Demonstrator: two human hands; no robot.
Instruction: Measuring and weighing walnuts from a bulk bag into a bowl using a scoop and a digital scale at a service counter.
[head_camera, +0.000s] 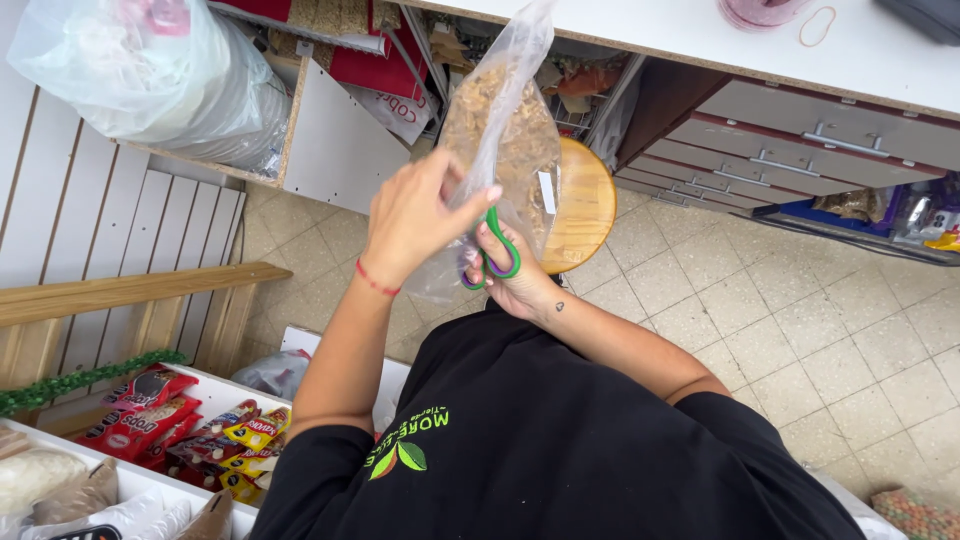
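Note:
My left hand (415, 215), with a red string on the wrist, grips a clear plastic bag (505, 130) filled with brownish crumbly food and holds it upright in front of me. My right hand (515, 285) sits just below and behind the bag, with its fingers through the green and purple handles of a pair of scissors (490, 258). The scissor blades are hidden behind my left hand and the bag. My black shirt fills the lower part of the view.
A round wooden stool (582, 205) stands right behind the bag. Grey drawers (790, 150) sit under a white counter (700, 35) at the upper right. A white tray of snack packets (190, 425) lies at the lower left, and a large plastic bag (150, 75) at the upper left.

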